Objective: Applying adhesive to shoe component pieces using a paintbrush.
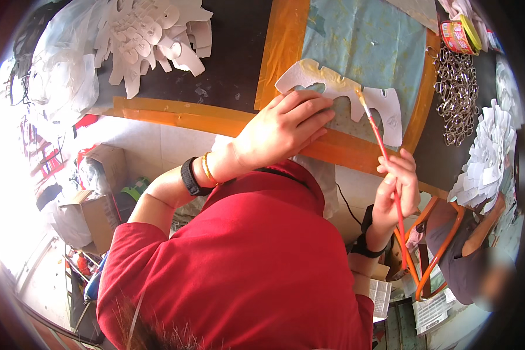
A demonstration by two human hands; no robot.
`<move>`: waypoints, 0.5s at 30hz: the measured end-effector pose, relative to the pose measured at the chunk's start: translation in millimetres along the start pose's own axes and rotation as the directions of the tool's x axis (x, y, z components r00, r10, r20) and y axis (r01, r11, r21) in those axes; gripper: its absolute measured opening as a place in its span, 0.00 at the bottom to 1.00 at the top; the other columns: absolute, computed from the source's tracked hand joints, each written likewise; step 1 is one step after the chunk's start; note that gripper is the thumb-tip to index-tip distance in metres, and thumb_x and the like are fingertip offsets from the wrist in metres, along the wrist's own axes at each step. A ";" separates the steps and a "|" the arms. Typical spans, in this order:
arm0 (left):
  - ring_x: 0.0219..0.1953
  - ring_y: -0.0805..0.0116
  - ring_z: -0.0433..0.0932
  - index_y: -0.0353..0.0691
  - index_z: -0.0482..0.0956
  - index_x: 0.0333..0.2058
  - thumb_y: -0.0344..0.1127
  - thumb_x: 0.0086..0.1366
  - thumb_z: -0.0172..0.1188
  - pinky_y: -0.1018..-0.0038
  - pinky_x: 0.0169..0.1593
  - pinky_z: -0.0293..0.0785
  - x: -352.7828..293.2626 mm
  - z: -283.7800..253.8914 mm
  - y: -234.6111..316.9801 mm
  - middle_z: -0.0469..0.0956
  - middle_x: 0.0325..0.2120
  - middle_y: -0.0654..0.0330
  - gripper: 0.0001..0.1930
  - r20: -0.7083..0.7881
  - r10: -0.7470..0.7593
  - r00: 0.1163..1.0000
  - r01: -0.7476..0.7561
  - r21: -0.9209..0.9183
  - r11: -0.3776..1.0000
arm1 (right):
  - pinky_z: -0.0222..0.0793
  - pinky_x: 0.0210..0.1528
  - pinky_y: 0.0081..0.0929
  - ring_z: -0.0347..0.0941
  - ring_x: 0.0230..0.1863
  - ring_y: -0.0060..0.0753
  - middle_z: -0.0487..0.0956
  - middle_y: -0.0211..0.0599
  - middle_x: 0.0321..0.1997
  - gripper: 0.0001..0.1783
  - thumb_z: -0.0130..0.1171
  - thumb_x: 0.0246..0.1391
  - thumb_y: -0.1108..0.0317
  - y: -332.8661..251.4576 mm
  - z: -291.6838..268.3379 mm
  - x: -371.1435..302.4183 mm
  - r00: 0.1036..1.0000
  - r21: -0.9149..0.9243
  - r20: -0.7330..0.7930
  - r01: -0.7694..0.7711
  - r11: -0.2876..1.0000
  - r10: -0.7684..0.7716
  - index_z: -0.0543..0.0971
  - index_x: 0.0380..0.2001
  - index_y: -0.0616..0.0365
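Observation:
A white cut-out piece with scalloped notches lies on a blue-green sheet taped to the table. Yellowish glue-like stuff coats its upper edge. My left hand rests over the piece's left lower part, fingers close together; what lies under the fingertips is hidden. In my right hand is a thin red paintbrush, held near the middle of its handle. The brush's tip touches the piece's coated edge beside a small notch.
Stacked white cut-outs and a clear plastic bag occupy the far left. Metal rings, a red-and-yellow tub and white strips line the right. Orange tape borders the near edge. Another person sits at the lower right.

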State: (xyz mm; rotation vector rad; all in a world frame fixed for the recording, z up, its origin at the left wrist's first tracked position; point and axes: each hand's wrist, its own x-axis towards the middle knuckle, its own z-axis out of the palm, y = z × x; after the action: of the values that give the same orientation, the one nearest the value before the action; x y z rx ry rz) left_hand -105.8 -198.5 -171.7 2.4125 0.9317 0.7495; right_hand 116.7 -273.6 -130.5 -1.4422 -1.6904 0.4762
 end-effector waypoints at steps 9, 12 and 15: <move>0.46 0.61 0.71 0.38 0.76 0.42 0.31 0.52 0.63 0.67 0.45 0.71 -0.3 1.0 0.2 0.72 0.45 0.59 0.17 -0.010 -0.008 1.000 0.008 -0.002 1.000 | 0.63 0.55 0.39 0.72 0.26 0.26 0.78 0.44 0.28 0.07 0.44 0.57 0.75 9.5 -2.8 -5.8 0.961 0.313 -0.020 -0.257 0.914 0.277 0.72 0.34 0.64; 0.46 0.61 0.71 0.38 0.76 0.42 0.31 0.52 0.63 0.67 0.45 0.71 0.1 0.0 0.5 0.72 0.45 0.59 0.17 -0.008 -0.001 1.000 0.001 -0.001 1.000 | 0.63 0.56 0.38 0.71 0.24 0.24 0.77 0.42 0.28 0.06 0.46 0.57 0.73 4.0 7.4 -2.0 0.909 0.374 -0.074 -0.356 0.857 0.410 0.72 0.33 0.63; 0.46 0.61 0.71 0.38 0.76 0.42 0.31 0.52 0.63 0.67 0.45 0.71 -0.5 0.6 -0.1 0.72 0.45 0.59 0.17 -0.009 0.000 1.000 0.000 0.006 1.000 | 0.63 0.56 0.38 0.70 0.24 0.24 0.77 0.40 0.26 0.06 0.45 0.56 0.74 8.1 2.3 -4.0 0.939 0.314 -0.044 -0.310 0.897 0.340 0.72 0.33 0.63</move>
State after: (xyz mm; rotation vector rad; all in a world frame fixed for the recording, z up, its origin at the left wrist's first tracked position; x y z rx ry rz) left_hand -105.7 -199.0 -172.4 2.4163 0.9388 0.7591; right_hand 119.8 -274.7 -139.3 -1.4939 -1.2352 0.7995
